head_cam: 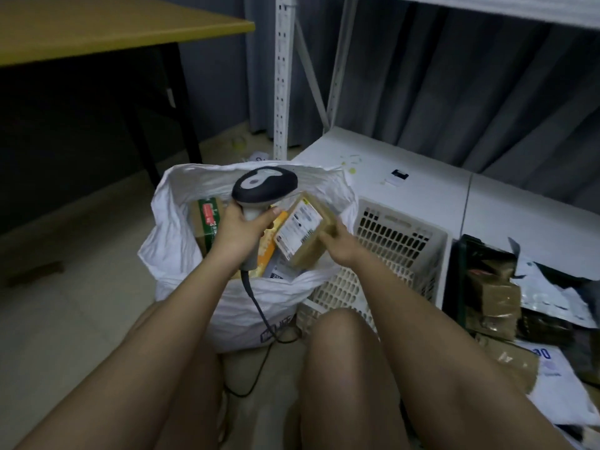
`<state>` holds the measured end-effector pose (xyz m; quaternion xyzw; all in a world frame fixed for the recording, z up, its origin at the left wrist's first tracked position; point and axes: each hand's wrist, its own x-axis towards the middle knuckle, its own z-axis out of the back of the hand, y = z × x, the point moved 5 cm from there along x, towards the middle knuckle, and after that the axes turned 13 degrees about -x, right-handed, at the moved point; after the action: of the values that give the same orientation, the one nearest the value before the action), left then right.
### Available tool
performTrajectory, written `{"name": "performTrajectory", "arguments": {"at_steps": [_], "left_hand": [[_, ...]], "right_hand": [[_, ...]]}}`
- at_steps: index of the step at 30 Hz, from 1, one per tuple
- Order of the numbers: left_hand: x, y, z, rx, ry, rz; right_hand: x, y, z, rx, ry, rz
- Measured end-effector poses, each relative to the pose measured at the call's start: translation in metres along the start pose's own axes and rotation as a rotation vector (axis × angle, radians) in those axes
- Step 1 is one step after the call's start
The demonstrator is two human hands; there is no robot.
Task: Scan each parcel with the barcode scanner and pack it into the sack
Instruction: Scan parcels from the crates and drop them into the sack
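My left hand (242, 227) grips the handle of a black and grey barcode scanner (264, 186), whose cable hangs down in front of the sack. My right hand (341, 243) holds a small brown cardboard parcel (308, 233) by its lower right corner, its white shipping label tilted up toward the scanner's head. Both are held over the open mouth of a white sack (181, 254) standing on the floor. Inside the sack lie a box with a green and red print (206, 219), an orange packet (271, 251) and other parcels.
A white perforated plastic basket (399, 241) stands right of the sack. Further right, a dark crate (461, 274) and a heap of brown parcels (496, 297) and white mailer bags (558, 381). A low white shelf board (422, 177), rack uprights behind, a yellow table (97, 24) at left. My knees are below.
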<state>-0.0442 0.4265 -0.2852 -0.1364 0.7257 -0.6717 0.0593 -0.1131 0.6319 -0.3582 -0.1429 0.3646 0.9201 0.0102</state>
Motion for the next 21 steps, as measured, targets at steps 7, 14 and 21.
{"name": "performTrajectory", "arguments": {"at_steps": [7, 14, 21], "left_hand": [[-0.005, 0.022, -0.036, 0.008, 0.107, 0.064], [-0.005, 0.043, -0.075, 0.000, 0.181, 0.114], [0.002, 0.047, -0.150, -0.005, 0.328, 0.103]], "right_hand": [[-0.012, -0.031, -0.001, -0.125, 0.149, 0.029], [-0.015, -0.053, 0.011, -0.018, 0.028, 0.045], [-0.058, -0.120, 0.075, 0.168, -0.295, -0.040]]}}
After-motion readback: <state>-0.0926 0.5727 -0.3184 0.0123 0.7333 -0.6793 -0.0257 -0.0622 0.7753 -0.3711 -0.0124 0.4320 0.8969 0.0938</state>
